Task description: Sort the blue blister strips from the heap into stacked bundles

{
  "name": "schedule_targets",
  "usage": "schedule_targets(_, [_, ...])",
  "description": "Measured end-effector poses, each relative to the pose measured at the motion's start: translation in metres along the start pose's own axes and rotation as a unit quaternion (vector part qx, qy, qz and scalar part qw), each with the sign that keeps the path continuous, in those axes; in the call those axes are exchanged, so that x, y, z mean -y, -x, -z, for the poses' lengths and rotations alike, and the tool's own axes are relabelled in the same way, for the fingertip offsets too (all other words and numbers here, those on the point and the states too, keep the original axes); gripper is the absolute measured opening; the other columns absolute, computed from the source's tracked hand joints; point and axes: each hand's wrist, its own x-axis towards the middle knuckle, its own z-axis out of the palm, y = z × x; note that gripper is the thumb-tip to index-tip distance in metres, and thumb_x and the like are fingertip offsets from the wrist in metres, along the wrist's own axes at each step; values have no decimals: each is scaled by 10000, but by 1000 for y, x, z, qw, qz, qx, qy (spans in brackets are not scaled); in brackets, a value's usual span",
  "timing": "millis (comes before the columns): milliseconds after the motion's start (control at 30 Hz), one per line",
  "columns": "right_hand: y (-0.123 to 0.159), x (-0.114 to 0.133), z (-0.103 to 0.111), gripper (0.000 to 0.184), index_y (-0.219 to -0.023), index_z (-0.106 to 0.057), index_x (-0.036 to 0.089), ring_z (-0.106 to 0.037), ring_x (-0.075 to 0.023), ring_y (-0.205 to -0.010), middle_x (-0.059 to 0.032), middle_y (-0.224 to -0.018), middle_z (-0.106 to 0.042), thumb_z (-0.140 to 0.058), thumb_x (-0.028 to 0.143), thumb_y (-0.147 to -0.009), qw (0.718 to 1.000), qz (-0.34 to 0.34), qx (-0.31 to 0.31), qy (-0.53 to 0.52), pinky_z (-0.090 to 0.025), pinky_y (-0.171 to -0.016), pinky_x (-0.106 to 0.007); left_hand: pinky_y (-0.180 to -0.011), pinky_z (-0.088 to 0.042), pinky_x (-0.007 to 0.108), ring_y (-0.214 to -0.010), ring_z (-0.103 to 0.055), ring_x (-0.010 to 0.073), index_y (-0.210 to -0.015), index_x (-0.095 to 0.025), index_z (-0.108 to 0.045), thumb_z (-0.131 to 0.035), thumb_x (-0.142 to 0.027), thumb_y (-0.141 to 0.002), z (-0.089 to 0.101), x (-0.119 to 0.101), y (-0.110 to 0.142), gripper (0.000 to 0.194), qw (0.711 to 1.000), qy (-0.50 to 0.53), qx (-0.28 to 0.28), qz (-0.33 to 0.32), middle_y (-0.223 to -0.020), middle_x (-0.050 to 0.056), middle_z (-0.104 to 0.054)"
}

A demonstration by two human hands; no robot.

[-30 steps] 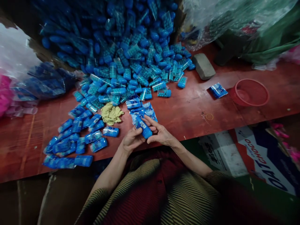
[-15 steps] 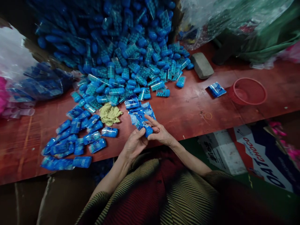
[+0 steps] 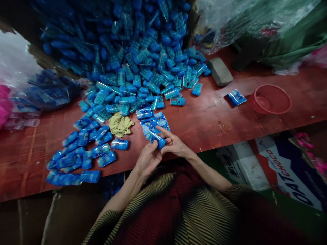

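Both my hands meet at the near edge of a red wooden table (image 3: 255, 102). My left hand (image 3: 147, 158) and my right hand (image 3: 174, 144) are closed together on one small blue tube (image 3: 156, 139) with a clear wrapper around it. Just beyond my fingers lies a small stack of blue-and-white printed wrappers (image 3: 151, 119). To the left, several wrapped blue tubes (image 3: 84, 149) lie in a loose group. A big heap of unwrapped blue tubes (image 3: 138, 58) fills the back of the table.
A yellow crumpled cloth (image 3: 120, 124) lies left of the wrappers. A red plastic basket (image 3: 270, 99), a loose wrapper packet (image 3: 236, 97) and a grey stone (image 3: 219, 70) sit to the right. Plastic bags stand at both back corners. Cardboard boxes (image 3: 286, 166) lie below the table edge.
My fingers have shifted on the tube, turning it slightly between both hands; my left thumb now lies further up it. Everything else stays put.
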Motion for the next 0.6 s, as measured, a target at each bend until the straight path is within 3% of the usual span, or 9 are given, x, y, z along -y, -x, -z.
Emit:
schedule_targets(67, [-1,3,4,873,-1400,-370,327,-575,-140,-963,-13,-1229,-544,-792,316,-636,999,9,27,21,-483,-837,-259,-820,-538,349,-860,-693,217,-897,-139,-678,-515,-245,-877,12,-18,3,196,999,30,-25,-15,-831,86,-735])
schedule_targets(167, [-5,8,15,550,-1283,-527,272,-579,-137,-889,-38,-1112,-593,-687,321,-759,989,47,-26,140,-483,-817,-295,-830,-533,389,-841,-694,215,-925,-175,-659,-381,-504,-898,40,-57,11,432,975,127,-103,-152,-809,61,-738])
schedule_targets(233, [-12,10,22,341,-1167,-612,235,-577,-144,-855,-47,-1030,-615,-610,292,-830,953,75,-99,276,-473,-811,-312,-795,-542,353,-835,-693,203,-955,-155,-644,-295,-614,-874,56,-78,18,582,952,166,-143,-212,-849,84,-737])
schedule_targets(300, [-22,12,24,267,-1114,-633,213,-568,-178,-937,-63,-1033,-622,-585,260,-855,898,100,-136,406,-448,-866,-344,-753,-546,330,-772,-695,190,-942,-150,-643,-258,-627,-875,64,-84,21,617,946,175,-156,-223,-792,83,-733])
schedule_targets(433, [-45,17,16,276,-1130,-614,186,-526,-242,-1020,-104,-1109,-606,-580,258,-865,797,60,-107,591,-420,-880,-386,-751,-539,369,-673,-685,203,-895,-131,-655,-385,-426,-913,56,-55,11,400,981,105,-113,-115,-539,37,-648])
schedule_targets(500, [-52,20,11,300,-1152,-593,185,-517,-260,-999,-116,-1122,-594,-569,291,-873,756,20,-106,646,-420,-828,-385,-757,-536,396,-696,-690,224,-852,-129,-652,-442,-326,-900,48,-35,0,292,991,53,-106,-64,-574,51,-665])
schedule_targets(600, [-51,21,12,312,-1130,-580,168,-502,-278,-989,-132,-1100,-583,-567,340,-871,705,-34,-150,692,-400,-790,-375,-738,-535,357,-691,-690,203,-836,-147,-637,-501,-232,-868,40,-18,-12,163,993,7,-112,-39,-605,33,-675])
